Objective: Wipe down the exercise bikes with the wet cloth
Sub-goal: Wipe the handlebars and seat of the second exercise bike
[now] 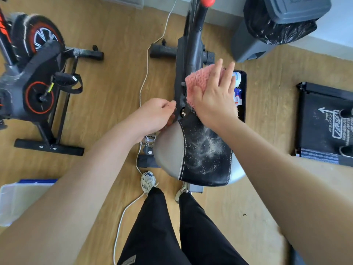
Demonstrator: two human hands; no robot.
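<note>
I stand over a black exercise bike [191, 46] whose black and grey saddle [202, 153] is speckled with pale dust. My right hand [215, 96] lies flat, fingers straight, pressing a pink fluffy cloth [196, 79] onto the frame just ahead of the saddle's nose. My left hand [154, 115] has curled fingers and holds the left side of the saddle's nose, by the frame. A second bike [36, 79], black with orange trim, stands at the left.
A white cable [147, 60] runs along the wooden floor past the bike and my shoes [148, 181]. A grey bin with a black bag [277, 25] is at the top right, a black mat [324, 121] at the right, a clear plastic box [21, 199] at the lower left.
</note>
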